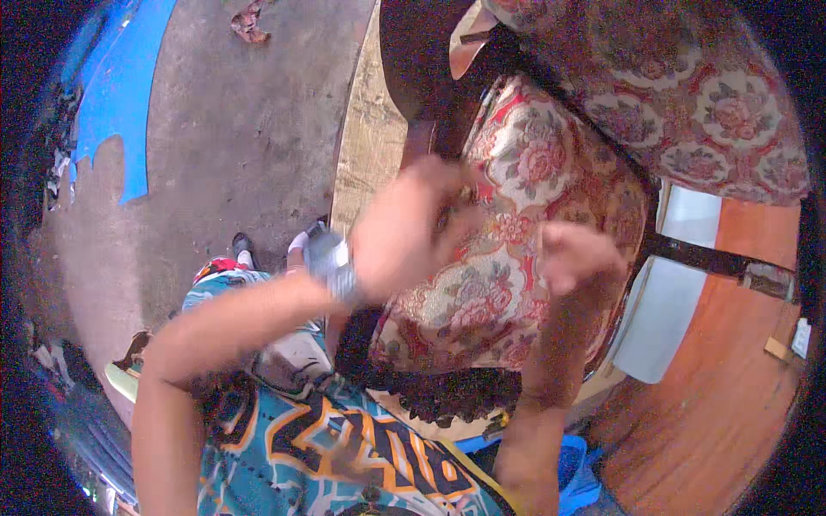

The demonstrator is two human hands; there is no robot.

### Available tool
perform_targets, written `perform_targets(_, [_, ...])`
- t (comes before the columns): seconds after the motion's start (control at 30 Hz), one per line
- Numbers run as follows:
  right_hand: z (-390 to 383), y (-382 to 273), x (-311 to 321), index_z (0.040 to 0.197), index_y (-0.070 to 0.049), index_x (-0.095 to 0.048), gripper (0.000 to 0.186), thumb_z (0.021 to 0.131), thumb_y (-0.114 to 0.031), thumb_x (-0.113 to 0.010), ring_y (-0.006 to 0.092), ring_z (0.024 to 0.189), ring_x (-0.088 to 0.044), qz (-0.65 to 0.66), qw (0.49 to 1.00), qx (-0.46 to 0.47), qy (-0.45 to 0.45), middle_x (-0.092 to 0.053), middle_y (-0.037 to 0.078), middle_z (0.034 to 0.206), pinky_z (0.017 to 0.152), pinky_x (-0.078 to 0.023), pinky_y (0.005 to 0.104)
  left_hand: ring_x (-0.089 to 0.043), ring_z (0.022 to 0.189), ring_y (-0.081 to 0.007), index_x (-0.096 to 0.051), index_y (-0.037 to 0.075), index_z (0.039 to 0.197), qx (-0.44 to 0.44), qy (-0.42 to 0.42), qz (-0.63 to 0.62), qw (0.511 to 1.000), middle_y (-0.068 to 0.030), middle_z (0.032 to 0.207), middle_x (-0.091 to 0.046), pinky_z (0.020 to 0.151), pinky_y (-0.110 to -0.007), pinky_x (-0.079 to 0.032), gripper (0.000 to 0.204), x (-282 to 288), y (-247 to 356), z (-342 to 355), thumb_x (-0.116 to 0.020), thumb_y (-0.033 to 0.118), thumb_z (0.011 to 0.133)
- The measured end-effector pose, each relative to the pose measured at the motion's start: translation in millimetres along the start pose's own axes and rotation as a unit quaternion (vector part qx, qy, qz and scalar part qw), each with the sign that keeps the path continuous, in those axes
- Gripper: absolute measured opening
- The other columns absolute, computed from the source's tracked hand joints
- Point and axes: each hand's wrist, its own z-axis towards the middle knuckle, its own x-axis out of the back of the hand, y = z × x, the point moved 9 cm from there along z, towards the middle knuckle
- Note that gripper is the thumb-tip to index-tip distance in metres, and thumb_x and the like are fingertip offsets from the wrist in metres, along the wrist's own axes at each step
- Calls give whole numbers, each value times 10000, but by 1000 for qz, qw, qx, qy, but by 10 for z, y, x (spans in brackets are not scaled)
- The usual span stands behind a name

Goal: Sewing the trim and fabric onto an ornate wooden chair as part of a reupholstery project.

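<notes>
A chair seat covered in red and cream floral fabric [525,181] fills the middle of the view, with a black fringe [430,391] along its near edge. My left hand [404,228], blurred by motion, rests on the fabric near the seat's far left corner; a watch sits on its wrist. Curled into a loose fist, my right hand [576,254] lies on the fabric toward the seat's right side. Whether either hand pinches the cloth or a small tool is hidden by blur.
A matching floral backrest [688,95] rises at the upper right. Grey concrete floor [215,155] with a blue sheet [120,86] lies at left, a wooden board [370,129] beside the seat, and an orange-brown wooden surface [731,361] with white panel at right.
</notes>
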Motion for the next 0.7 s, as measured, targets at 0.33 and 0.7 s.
perform_targets(0.33, [270,-109,-59,691,-50,-636,286,740,-329,-679,157,530,-439,117,963,131,-205,-448,31,576,489,-319,301,-487,923,-239,-624,131,1020,-250,-60,68,964,-31,1024,-564,788,-367,-396,273,-256,204,-561,-653,203,759])
perform_targets(0.7, [442,89,59,808,-58,-657,186,729,-225,-678,201,775,-466,118,987,58,-89,-526,49,812,702,-345,328,-474,1067,-270,-614,174,1082,-288,-153,235,916,-49,1190,-517,868,-411,-385,430,-67,132,-1108,-617,234,656])
